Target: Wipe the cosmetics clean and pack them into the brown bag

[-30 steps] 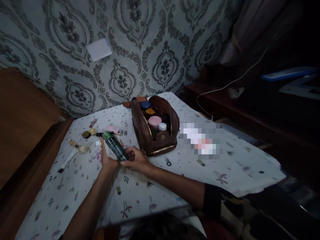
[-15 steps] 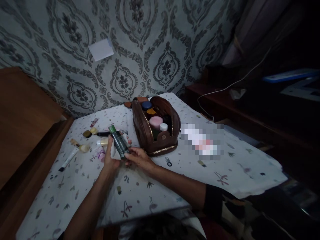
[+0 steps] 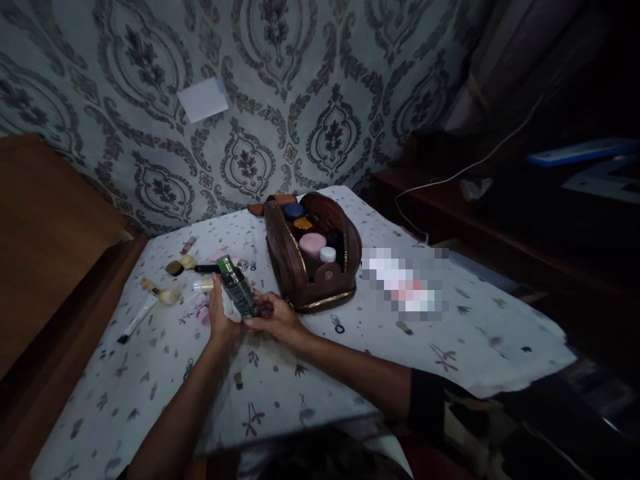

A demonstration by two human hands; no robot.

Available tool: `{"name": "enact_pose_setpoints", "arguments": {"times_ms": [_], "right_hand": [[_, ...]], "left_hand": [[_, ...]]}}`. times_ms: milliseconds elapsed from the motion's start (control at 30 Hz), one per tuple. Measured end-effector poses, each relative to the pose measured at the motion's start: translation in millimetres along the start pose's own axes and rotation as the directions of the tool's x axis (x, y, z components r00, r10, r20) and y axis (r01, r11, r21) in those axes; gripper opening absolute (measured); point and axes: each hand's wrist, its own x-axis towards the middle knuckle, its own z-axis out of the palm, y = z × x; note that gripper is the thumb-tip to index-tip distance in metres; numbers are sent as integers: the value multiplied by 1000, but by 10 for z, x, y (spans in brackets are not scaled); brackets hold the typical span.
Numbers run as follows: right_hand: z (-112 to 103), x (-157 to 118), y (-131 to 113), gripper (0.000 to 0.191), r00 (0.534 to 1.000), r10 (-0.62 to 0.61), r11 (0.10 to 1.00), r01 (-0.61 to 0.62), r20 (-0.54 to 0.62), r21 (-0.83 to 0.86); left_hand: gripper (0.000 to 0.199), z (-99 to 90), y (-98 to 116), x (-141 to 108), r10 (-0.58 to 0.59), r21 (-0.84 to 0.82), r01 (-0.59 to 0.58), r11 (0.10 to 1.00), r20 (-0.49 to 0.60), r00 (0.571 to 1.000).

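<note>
A dark green bottle with a bright green cap is held tilted above the table, its cap pointing away from me. My left hand is closed round its left side, with a crumpled white wipe or tissue between palm and bottle. The fingers of my right hand grip the bottle's lower end. Just beyond my right hand stands an open brown toiletry bag. Inside it are a pink-lidded jar, a white cap, a blue lid and an amber item.
Left of my hands lie a white tube, makeup brushes, a cream-coloured tube and a pink-purple item on the patterned tablecloth. A pixelated item lies right of the bag. A wooden panel borders the left.
The bottle has turned a little in my fingers and its cap end has shifted slightly right and nearer. My right fingers have changed their hold near its base. The bag stays put.
</note>
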Motion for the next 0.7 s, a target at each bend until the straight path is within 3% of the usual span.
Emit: {"name": "enact_pose_setpoints", "arguments": {"times_ms": [100,233,367,500,600,700], "right_hand": [[4,-20,-45,49,999,3,1000,-3,34,-11],[21,-32,-93,45,998,13,999,-15,64,34],[29,-27,-82,45,998,0,998,-5,70,61],[33,-31,-39,52,993,-11,992,-3,116,122],[46,-37,-28,55,993,13,989,-30,115,145],[64,-48,-54,57,995,35,987,-49,89,155]], "left_hand": [[39,31,26,-19,14,-14,-14,1000,-38,999],[33,16,46,-2,-81,-48,79,996,-37,996],[34,-83,54,27,-236,-10,242,970,183,954],[53,-229,94,28,-264,147,221,964,437,860],[66,-300,139,35,-292,238,196,951,496,818],[68,-291,161,35,-239,255,127,959,476,846]]}}
